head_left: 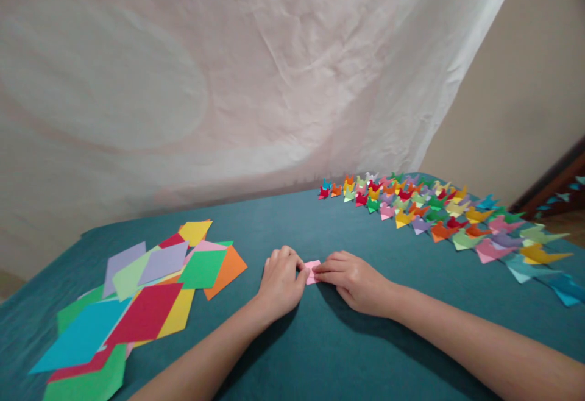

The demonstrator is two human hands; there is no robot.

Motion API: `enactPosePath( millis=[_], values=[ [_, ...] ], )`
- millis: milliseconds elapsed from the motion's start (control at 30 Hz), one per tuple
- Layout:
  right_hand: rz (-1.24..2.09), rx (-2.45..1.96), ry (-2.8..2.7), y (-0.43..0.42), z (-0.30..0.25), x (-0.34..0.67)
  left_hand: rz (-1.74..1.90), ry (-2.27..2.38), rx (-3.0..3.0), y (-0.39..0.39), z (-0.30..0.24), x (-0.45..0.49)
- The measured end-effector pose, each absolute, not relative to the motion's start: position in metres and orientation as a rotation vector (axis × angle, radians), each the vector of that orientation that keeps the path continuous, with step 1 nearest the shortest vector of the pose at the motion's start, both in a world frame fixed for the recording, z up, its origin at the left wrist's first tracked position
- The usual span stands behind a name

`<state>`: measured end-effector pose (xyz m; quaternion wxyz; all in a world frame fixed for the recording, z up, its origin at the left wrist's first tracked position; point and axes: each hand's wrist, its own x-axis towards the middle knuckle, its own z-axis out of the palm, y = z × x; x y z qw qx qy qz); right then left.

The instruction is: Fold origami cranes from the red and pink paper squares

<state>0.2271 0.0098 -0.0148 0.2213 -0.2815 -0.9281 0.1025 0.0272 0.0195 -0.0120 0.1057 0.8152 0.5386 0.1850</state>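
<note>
A small folded piece of pink paper [313, 270] lies on the teal tablecloth [320, 340] near the middle of the table. My left hand [280, 282] is curled, its fingers pressing the paper's left edge. My right hand [353, 279] lies opposite, fingers pressed together on the paper's right side. Most of the paper is hidden between the two hands.
A loose pile of coloured paper squares [146, 291] is spread at the left. Several rows of small folded paper figures [434, 212] in many colours run along the right side toward the table edge. A white sheet [228, 84] hangs behind the table.
</note>
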Motion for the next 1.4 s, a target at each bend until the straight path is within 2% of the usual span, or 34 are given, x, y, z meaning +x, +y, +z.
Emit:
enactPosePath(
  millis=[500, 900, 1133, 1400],
  values=[
    [0.223, -0.717, -2.590, 0.011, -0.013, 0.229, 0.618, 1.535, 2.470, 0.016, -0.013, 0.025],
    [0.250, -0.710, -2.523, 0.012, -0.018, 0.233, 0.650, 1.162, 2.576, 0.018, -0.010, 0.017],
    [0.443, -0.788, -2.332, 0.014, -0.021, 0.233, 0.552, 0.994, 2.640, 0.023, -0.004, 0.007],
    [0.688, -0.970, -2.077, 0.020, -0.022, 0.222, 0.624, 0.999, 2.554, 0.025, -0.008, 0.008]
  ],
)
